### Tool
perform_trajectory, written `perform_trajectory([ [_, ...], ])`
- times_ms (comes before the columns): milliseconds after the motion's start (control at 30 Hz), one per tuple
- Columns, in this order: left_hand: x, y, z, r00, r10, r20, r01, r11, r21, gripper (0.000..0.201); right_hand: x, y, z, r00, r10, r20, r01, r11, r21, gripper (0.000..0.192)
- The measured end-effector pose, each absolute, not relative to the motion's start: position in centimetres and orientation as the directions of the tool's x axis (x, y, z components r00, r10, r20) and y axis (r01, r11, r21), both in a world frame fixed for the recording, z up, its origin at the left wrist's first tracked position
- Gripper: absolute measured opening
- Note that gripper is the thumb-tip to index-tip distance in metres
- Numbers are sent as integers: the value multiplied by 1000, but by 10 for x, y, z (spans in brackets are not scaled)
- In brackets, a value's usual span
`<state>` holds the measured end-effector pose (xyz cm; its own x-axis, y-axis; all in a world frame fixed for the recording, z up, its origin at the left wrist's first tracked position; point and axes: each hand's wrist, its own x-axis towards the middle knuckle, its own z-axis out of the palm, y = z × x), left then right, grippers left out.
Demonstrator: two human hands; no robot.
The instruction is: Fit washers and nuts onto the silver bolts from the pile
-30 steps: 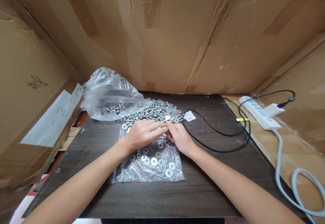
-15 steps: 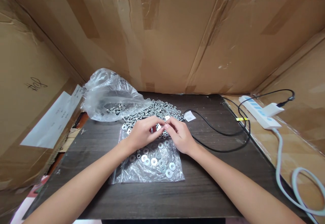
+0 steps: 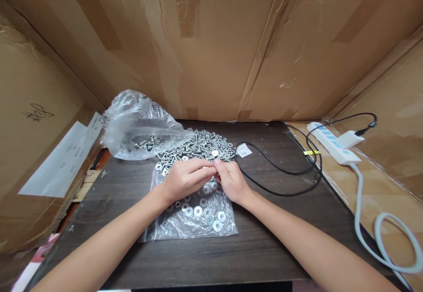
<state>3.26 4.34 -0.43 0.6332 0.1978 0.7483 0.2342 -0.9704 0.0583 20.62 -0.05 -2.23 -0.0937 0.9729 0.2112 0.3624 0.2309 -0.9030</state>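
Note:
My left hand and my right hand meet fingertip to fingertip over the near edge of a hardware pile. Both are closed, with thumb and fingers pressed together. Whatever small piece sits between the fingertips is hidden. Just beyond them a shiny flat washer shows against the pile. Loose bolts lie heaped there, with many small washers or nuts on the right side. Below my hands a flat clear plastic bag has several larger washers on it or in it.
A crumpled clear bag with more bolts stands at the back left of the dark table. A black cable loops at right, beside a white tag. A power strip lies beyond the edge. Cardboard walls enclose three sides.
My left fingers have straightened and closed in, covering the gap where a red patch and a washer showed between the hands. The whole view has shifted slightly.

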Motion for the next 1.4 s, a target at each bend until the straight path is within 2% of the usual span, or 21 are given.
perform_trajectory([
  [67,30,45,-1,669,158,727,253,-967,-23,13,203,0,-24,-92,989,116,292,138,-946,59],
  [200,28,46,3,709,99,698,255,-959,-123,14,203,4,-26,-122,992,15,226,43,-973,59],
  [267,28,46,3,720,88,688,247,-960,-135,15,203,5,-27,-142,989,-31,205,-2,-979,58],
  [333,30,45,2,715,117,689,241,-967,-85,14,204,6,-25,-161,985,-63,199,-30,-980,59],
  [400,32,44,1,683,236,691,243,-966,89,12,206,5,-21,-147,989,-24,231,11,-973,60],
  [467,34,44,0,626,447,639,256,-892,374,9,209,3,-17,-118,986,121,321,153,-935,58],
  [533,36,45,0,578,644,502,252,-725,640,8,213,1,-13,-129,944,302,441,328,-836,47],
  [567,36,46,-1,571,702,426,237,-637,733,9,214,0,-12,-157,915,372,495,399,-772,40],
  [667,36,49,-4,629,738,245,176,-442,879,13,219,1,-10,-256,843,472,605,521,-602,26],
  [767,37,48,-5,675,710,202,149,-399,905,15,221,3,-12,-290,813,504,649,555,-521,28],
  [833,38,45,-5,640,715,280,156,-478,865,13,219,3,-14,-259,832,491,637,529,-560,34],
  [900,39,42,-4,588,685,429,175,-626,760,10,216,2,-18,-194,873,446,573,471,-671,42],
  [967,38,41,-4,579,572,581,200,-791,579,9,211,0,-21,-125,917,378,479,390,-787,48],
  [1033,35,44,-5,606,409,682,221,-911,350,10,206,-2,-24,-88,951,295,388,306,-869,52],
  [1100,30,47,-6,638,273,720,249,-958,144,12,203,-2,-26,-84,976,201,301,217,-928,55],
  [1167,26,51,-5,664,186,724,262,-965,8,13,201,-2,-28,-102,988,113,216,133,-967,57],
  [1267,24,53,-3,688,136,713,267,-961,-75,14,199,1,-32,-124,991,47,136,64,-989,58],
  [1400,24,52,0,695,127,708,282,-953,-106,14,198,4,-33,-150,989,11,69,21,-997,60],
])
